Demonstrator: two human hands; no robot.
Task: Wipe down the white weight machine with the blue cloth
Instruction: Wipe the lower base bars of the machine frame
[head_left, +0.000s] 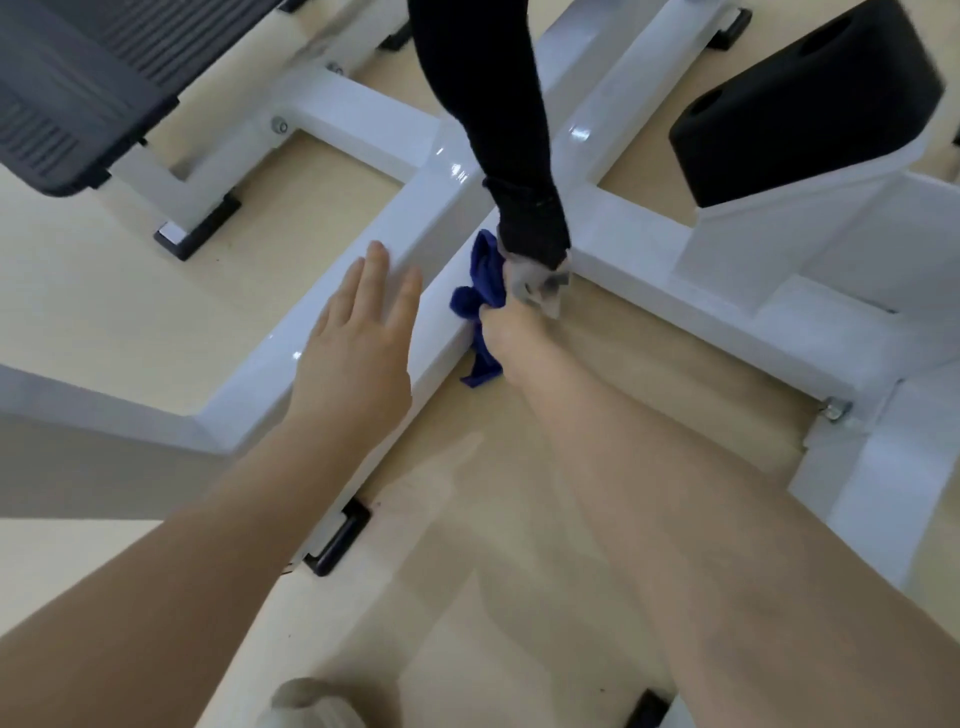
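Down at the base of the machine (332, 332), right hand (511, 332) grips the cloth (480, 291) vs the frame's inner corner, left hand (358, 338) flat & open on the beam, so wiping looks midway w/ most of the frame left.

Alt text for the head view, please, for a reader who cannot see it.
The right hand grips a blue cloth against a white weight machine frame bar near the floor, while the left hand rests flat on that bar. A black pad sits upper right.
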